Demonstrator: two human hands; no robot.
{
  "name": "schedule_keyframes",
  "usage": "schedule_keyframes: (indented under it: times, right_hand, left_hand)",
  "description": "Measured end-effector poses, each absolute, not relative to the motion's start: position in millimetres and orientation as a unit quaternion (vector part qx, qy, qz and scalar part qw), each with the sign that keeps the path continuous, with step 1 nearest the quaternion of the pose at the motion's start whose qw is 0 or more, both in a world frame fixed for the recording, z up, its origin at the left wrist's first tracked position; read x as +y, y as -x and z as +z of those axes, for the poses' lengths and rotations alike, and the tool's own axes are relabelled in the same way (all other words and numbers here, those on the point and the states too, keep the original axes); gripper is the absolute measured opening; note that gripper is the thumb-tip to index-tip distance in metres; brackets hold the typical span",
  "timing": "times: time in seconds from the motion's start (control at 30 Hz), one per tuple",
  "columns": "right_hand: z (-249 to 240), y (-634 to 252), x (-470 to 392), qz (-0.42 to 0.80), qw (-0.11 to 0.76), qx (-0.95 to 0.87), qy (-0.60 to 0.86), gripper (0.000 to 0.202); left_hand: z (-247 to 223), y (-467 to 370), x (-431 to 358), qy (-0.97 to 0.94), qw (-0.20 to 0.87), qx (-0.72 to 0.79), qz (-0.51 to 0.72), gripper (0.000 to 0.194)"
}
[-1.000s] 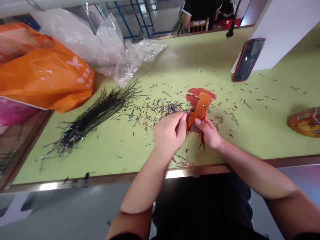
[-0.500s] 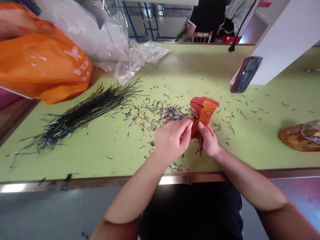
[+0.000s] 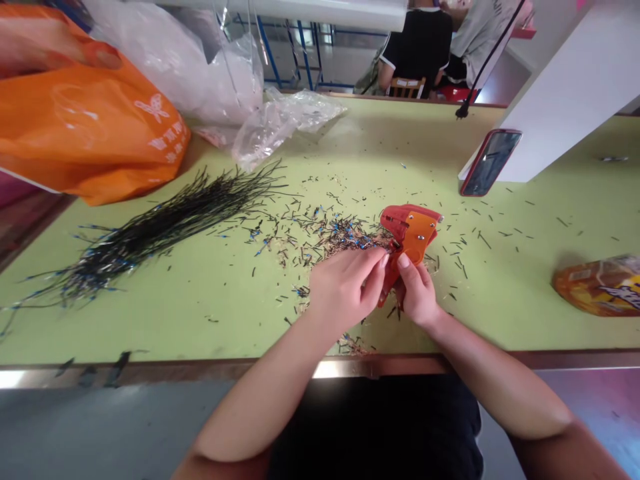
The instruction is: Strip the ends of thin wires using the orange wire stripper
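My right hand is wrapped round the handles of a red and orange wire stripper, its head pointing away from me. Beside it, my left hand has thumb and fingertips pinched close to the tool's jaws; what they hold is too small to make out. Short black and blue clippings lie heaped on the green table behind my left hand. A long bundle of black wires with blue and bare ends rests to the left.
An orange bag, with another person's hand on it, and clear plastic occupy the back left. A phone leans on a white post. An amber package lies right. People sit beyond the table.
The tool's head looks opened a little wider, with the orange and red parts shifted. Both hands stay together at the tool. The whole view has shifted slightly.
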State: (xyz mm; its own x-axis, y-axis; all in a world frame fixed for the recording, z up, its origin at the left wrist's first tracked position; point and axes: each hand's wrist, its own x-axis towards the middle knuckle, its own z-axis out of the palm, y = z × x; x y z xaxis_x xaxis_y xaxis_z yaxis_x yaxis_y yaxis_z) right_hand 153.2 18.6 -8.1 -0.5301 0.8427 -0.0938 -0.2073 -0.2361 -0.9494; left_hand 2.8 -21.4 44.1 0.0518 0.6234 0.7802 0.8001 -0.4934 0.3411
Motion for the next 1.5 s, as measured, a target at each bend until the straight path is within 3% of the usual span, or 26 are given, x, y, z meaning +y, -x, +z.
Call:
schedule_keyframes:
  times: [0.1,0.23,0.57,0.87,1.23,1.5]
  right_hand:
    - [-6,-149,16,0.678,0.436,-0.500,0.317,0.059]
    - [3,-149,21,0.706,0.444,-0.479,0.274,0.056]
    - [15,-166,43,0.847,0.228,-0.455,0.157,0.063]
    - [15,-167,43,0.840,0.209,-0.477,0.150,0.060]
    - [13,-165,39,0.808,0.239,-0.506,0.186,0.056]
    - [11,-155,31,0.810,0.271,-0.481,0.198,0.058]
  left_hand:
    - [44,-4,-22,0.723,0.086,-0.494,-0.475,0.010]
    - [45,0,-22,0.704,0.052,-0.504,-0.498,0.013]
    - [39,26,-7,0.594,-0.063,-0.573,-0.561,0.041]
    - [31,28,1,0.631,-0.027,-0.597,-0.494,0.035]
    - [34,26,0,0.645,0.032,-0.608,-0.462,0.025]
    - [35,25,-1,0.642,0.017,-0.610,-0.465,0.025]
